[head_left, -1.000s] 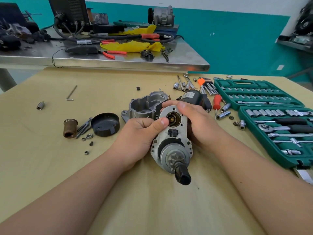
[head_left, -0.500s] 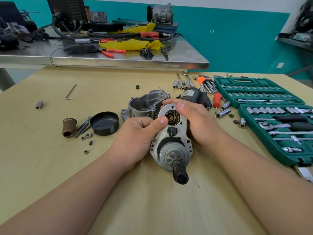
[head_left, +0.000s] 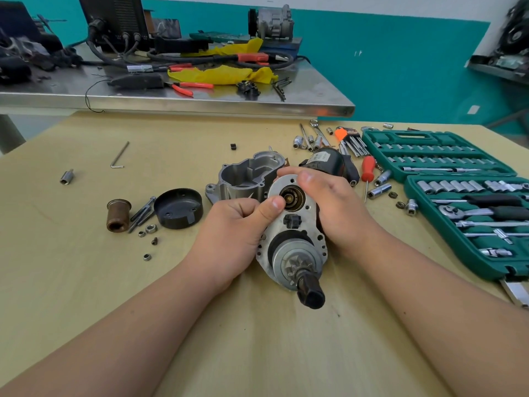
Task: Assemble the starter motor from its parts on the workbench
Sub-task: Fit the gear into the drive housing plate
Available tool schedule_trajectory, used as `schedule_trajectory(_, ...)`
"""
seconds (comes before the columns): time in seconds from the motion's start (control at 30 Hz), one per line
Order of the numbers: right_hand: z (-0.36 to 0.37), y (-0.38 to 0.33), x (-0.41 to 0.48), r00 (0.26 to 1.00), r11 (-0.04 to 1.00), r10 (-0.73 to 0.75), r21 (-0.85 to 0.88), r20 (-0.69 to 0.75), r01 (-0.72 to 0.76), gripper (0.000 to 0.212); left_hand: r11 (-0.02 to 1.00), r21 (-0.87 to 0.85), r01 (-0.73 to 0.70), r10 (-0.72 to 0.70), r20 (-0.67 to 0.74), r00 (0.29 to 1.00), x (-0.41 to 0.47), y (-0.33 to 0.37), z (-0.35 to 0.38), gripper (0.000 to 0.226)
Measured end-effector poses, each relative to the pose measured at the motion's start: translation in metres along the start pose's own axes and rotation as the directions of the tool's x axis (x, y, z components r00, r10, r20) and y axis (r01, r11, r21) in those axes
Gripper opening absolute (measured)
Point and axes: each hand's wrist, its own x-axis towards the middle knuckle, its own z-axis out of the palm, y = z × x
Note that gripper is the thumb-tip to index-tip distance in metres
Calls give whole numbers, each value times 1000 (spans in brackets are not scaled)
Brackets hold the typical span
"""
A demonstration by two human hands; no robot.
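Note:
Both hands hold the starter motor assembly (head_left: 297, 239), a silver plate with a pinion gear and a black-capped shaft pointing toward me. My left hand (head_left: 234, 233) grips its left side, thumb pressed at the rim of the round bearing recess (head_left: 292, 197). My right hand (head_left: 335, 207) wraps the right side, fingers over the top edge. Behind them lie the aluminium housing (head_left: 246, 176) and the black motor body (head_left: 326, 161). To the left sit a black round cap (head_left: 177, 207), a brown bushing (head_left: 118, 214), long bolts (head_left: 141, 214) and loose nuts (head_left: 150, 229).
An open green socket set (head_left: 446, 179) fills the right side. Loose sockets, hex keys (head_left: 350, 141) and a red screwdriver (head_left: 367, 173) lie behind the motor. An Allen key (head_left: 120, 156) and a socket (head_left: 66, 176) lie far left. A cluttered steel bench (head_left: 177, 96) stands behind.
Almost nothing has moved. The hands keep the same grip on the assembly, and my left thumb stays at the bearing recess.

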Motion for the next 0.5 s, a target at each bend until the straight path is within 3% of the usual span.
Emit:
schedule_trajectory(0.27,1,0,0,1000,999,-2,-36,-17,1,33,999,31,20,-20,0,1000,-1,2,-1,72)
schedule_trajectory(0.37,1,0,0,1000,999,-1,-48,-25,-1,34,994,55,97,-96,-24,995,6,6,-5,46)
schedule_trajectory(0.43,1,0,0,999,997,3,-74,-39,-6,36,987,-47,152,-157,-103,982,15,11,-12,26)
schedule_trajectory(0.5,1,0,0,998,997,8,-82,-55,-12,34,991,-42,127,-132,-154,979,18,16,-24,29)
